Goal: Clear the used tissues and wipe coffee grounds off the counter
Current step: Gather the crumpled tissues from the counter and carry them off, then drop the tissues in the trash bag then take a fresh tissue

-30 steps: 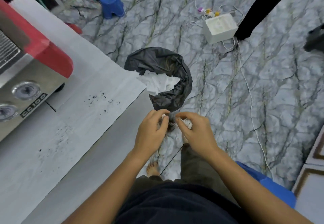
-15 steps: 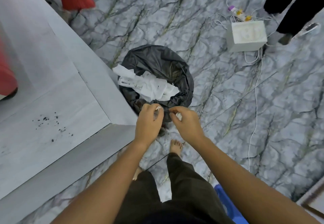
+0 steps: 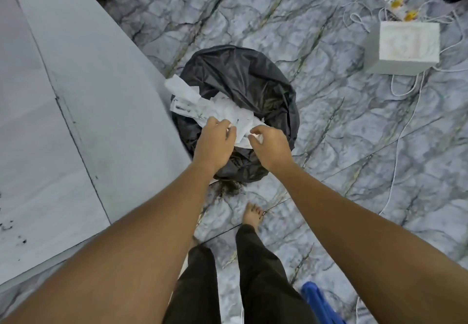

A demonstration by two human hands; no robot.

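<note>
Both hands hover over the bin with its black bag (image 3: 253,77) on the floor beside the counter. My left hand (image 3: 215,143) is closed around a small scrap of used tissue (image 3: 229,128) that peeks out at the fingertips. My right hand (image 3: 271,146) pinches another crumpled white tissue piece (image 3: 258,137). Several crumpled white tissues and papers (image 3: 222,110) lie inside the bag under the hands. The grey counter (image 3: 50,121) fills the left side, with a few dark coffee grounds (image 3: 10,227) at its lower left edge.
A white box (image 3: 402,47) with white cables (image 3: 405,110) lies on the marble floor at upper right. A blue stool (image 3: 319,303) sits at the bottom right. My bare foot (image 3: 252,216) stands just below the bin.
Both hands have moved forward from in front of the bin to above its opening, still holding tissue scraps. The view has shifted so the red coffee machine is out of sight.
</note>
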